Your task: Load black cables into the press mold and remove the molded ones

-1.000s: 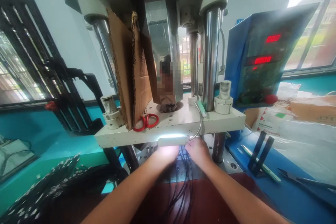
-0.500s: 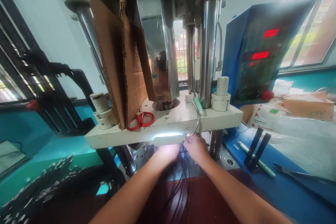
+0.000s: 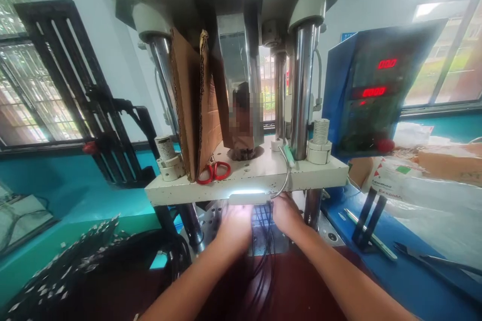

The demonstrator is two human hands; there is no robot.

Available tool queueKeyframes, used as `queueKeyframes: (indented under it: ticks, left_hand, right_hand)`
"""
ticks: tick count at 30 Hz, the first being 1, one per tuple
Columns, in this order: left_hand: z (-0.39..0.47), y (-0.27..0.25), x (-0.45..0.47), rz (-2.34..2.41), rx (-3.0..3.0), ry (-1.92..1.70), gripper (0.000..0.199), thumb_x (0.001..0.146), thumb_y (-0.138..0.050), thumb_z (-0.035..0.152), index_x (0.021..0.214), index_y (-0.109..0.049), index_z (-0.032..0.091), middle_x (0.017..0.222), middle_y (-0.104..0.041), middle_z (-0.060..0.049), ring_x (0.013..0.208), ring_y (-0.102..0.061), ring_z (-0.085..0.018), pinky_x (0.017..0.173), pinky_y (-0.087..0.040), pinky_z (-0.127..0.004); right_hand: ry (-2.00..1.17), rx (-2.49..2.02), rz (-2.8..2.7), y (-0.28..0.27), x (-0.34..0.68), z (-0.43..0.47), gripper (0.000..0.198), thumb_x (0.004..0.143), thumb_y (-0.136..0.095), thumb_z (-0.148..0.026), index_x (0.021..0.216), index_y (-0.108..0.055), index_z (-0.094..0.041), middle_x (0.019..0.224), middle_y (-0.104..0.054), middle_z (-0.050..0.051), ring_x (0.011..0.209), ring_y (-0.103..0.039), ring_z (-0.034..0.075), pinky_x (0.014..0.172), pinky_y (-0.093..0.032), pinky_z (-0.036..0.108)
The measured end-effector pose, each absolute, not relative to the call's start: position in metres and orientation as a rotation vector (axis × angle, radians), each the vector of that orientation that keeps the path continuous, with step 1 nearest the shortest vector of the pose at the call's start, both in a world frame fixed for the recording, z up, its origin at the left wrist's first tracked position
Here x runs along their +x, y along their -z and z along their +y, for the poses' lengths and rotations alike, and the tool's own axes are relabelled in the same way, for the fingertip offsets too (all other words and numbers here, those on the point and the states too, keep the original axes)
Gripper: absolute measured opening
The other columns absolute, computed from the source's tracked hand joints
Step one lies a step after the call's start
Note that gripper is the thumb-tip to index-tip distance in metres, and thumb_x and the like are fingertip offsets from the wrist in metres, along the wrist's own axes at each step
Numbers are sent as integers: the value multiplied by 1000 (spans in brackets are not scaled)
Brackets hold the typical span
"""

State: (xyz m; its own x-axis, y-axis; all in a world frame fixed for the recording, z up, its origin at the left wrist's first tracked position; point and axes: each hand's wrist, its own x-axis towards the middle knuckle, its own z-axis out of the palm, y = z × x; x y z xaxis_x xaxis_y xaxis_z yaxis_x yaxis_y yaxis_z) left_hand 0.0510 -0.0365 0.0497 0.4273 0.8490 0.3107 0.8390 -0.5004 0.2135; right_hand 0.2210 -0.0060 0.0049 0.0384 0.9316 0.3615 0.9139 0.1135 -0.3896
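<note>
My left hand [image 3: 236,221] reaches under the front edge of the press's cream plate [image 3: 211,192], beside a small lit lamp [image 3: 246,198]. Its fingers are hidden by the lamp and glare. To the right, my right hand [image 3: 286,215] is also under the plate, its visible fingers curled closed; what they hold is hidden. Between the hands several thin black cables [image 3: 264,246] hang down over the metal bed [image 3: 280,242] onto the dark red surface. I cannot tell whether either hand grips them.
Red-handled scissors [image 3: 214,172] lie on the plate beside upright cardboard [image 3: 188,110]. A blue control box [image 3: 350,95] with red digits stands right. Pliers [image 3: 408,251] and a slim pale green tool [image 3: 371,234] lie on the blue surface. Bundled black cables [image 3: 68,266] lie left.
The view has tilted up and shifted, so the press appears further right and lower. My left hand has drawn slightly lower from the lamp; my right hand stays under the plate.
</note>
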Motion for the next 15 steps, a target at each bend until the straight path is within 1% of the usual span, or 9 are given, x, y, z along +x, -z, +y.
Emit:
queueKeyframes:
  ticks: [2,5,7,10,15]
  left_hand:
    - [-65,-45,38,1534,2663,-617,48,81,-44,6,125,-57,23,128,-56,-11,121,-48,-28,102,-40,-48]
    - [-100,-31,23,1418,2832,-722,54,80,-40,1,126,-55,24,132,-52,-11,127,-43,-28,103,-41,-52]
    - [-114,-19,16,1368,2915,-766,54,80,-40,2,126,-54,24,131,-53,-11,127,-44,-29,99,-45,-54]
    - [-121,-4,8,1300,2989,-816,54,78,-41,1,125,-55,25,126,-56,-11,126,-46,-29,96,-49,-52]
    - [-124,6,2,1228,3037,-983,44,86,-46,6,124,-57,25,122,-59,-8,127,-45,-25,102,-46,-46]
  right_hand:
    - [-39,-1784,-1911,-4,220,-5,45,80,-47,-1,113,-68,-23,117,-64,7,115,-50,22,100,-35,31]
    - [-38,-1818,-1956,-3,220,-5,44,80,-47,-4,112,-69,-24,116,-64,10,114,-50,27,96,-37,36]
    - [-35,-1843,-1971,-4,220,-4,42,81,-45,-6,111,-70,-23,114,-65,12,112,-51,29,92,-39,38]
    - [-39,-1861,-1981,-5,220,-3,42,82,-44,-7,112,-69,-21,115,-64,13,111,-53,30,90,-40,38]
    - [-108,-1892,-1926,-4,219,-1,45,77,-45,-2,109,-70,-20,114,-66,11,115,-53,27,94,-38,31]
